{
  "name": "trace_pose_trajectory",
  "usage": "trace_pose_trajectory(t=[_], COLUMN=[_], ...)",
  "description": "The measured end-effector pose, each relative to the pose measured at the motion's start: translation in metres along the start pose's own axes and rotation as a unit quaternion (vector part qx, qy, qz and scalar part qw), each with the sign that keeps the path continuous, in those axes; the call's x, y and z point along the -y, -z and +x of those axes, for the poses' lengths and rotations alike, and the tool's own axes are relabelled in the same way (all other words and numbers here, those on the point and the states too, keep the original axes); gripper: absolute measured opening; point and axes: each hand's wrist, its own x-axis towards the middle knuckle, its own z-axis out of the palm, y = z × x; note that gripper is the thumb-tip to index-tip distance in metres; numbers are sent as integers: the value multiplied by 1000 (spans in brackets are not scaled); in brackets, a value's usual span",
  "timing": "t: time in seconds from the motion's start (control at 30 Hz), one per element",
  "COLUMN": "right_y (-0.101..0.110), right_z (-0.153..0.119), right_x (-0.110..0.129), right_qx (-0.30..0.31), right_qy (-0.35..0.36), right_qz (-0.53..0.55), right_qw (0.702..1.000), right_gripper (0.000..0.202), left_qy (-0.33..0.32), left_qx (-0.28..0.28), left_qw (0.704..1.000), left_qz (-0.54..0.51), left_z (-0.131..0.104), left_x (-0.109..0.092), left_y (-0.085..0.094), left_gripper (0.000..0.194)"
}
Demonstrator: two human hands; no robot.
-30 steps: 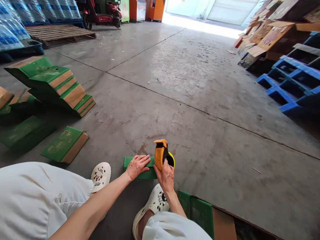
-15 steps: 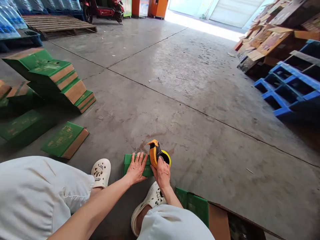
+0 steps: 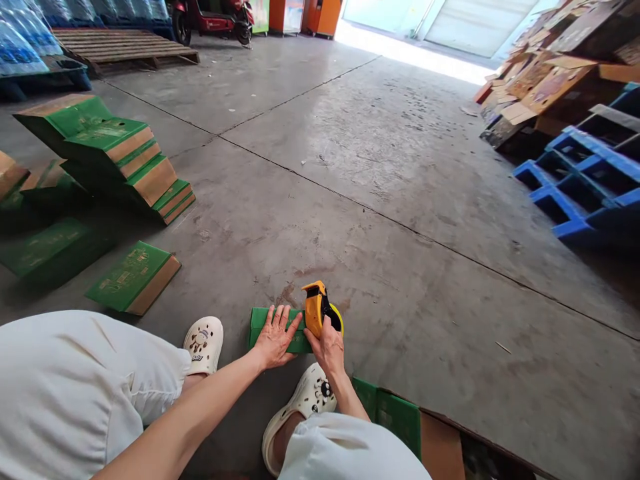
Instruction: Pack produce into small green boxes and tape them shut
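A small green box (image 3: 257, 327) is on the concrete floor between my feet. My left hand (image 3: 276, 341) lies on top of it with the fingers spread. In my right hand (image 3: 328, 343) is an orange and black tape dispenser (image 3: 315, 308) with a yellow-rimmed roll. The dispenser stands over the right end of the green box, close beside my left fingertips; whether its edge touches the box I cannot tell. The rest of the box's right end is hidden behind my right hand and the dispenser.
Green cartons (image 3: 135, 273) and a leaning carton stack (image 3: 125, 153) are on the left. An open green carton (image 3: 400, 413) stands by my right knee. Blue pallets (image 3: 585, 173) and flattened cardboard (image 3: 555, 87) are at right. A wooden pallet (image 3: 125, 47) lies far left.
The tape dispenser has tilted more upright in my right hand. My left hand stays flat on the green box. The whole view has shifted slightly.
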Motion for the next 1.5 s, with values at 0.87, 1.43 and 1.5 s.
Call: trace_pose_trajectory(t=[0.87, 1.43, 1.5], right_y=[-7, -10, -11], right_z=[-13, -29, -30], right_x=[-8, -10, -10], right_qx=[-58, -63, -76], right_qy=[-116, 11, 12], right_qz=[-25, -224, -217], right_qw=[991, 972, 973], right_gripper=[43, 32, 35], left_qy=[52, 65, 64], left_qx=[40, 70, 66], left_qw=[998, 995, 996], left_qz=[3, -26, -20], left_z=[11, 14, 14], left_x=[-18, -30, -30], left_y=[19, 35, 33], left_gripper=[143, 136, 135])
